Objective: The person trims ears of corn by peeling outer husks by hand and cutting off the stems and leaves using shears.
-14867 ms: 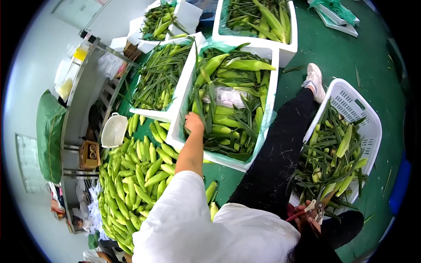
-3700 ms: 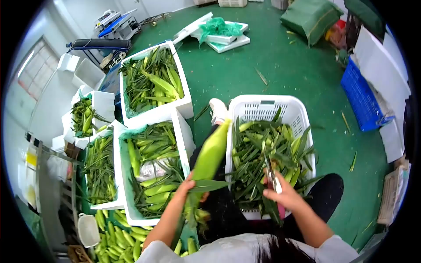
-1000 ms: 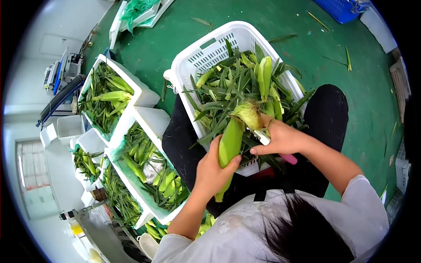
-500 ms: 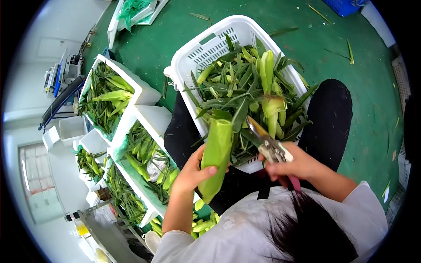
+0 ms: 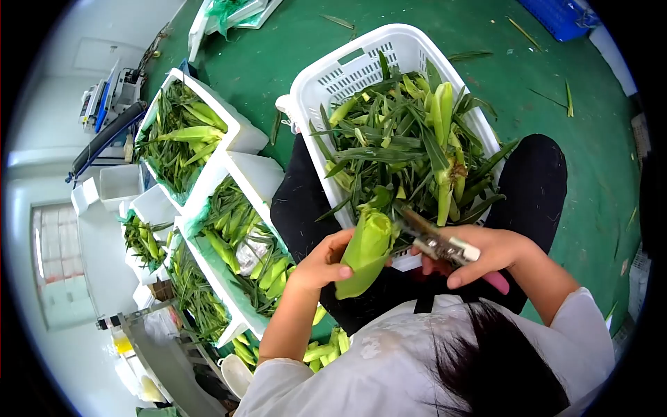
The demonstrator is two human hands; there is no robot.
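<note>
My left hand (image 5: 324, 263) is wrapped round a green ear of corn (image 5: 363, 257), its cut, open-leaved end pointing up and away from me. My right hand (image 5: 486, 251) grips pruning shears (image 5: 445, 247) with pinkish-red handles, whose blades point at the top of the ear. The blades are slightly blurred. Both hands are over my lap, at the near edge of a white slotted basket (image 5: 306, 94). Cut husks and long leaves (image 5: 389, 139) fill the basket.
To the left, foam boxes (image 5: 243, 174) lined with green film hold leafy corn. More ears (image 5: 326, 351) lie on the floor below them. A metal rack (image 5: 156, 354) is at the lower left, a blue crate (image 5: 559, 17) at the top right. Leaf scraps dot the green floor.
The ear's silky tip has been cut off, and a cut piece lies on the basket pile. The ear has since tilted and shifted slightly, and its top leaves look more open. The shears remain close beside it.
</note>
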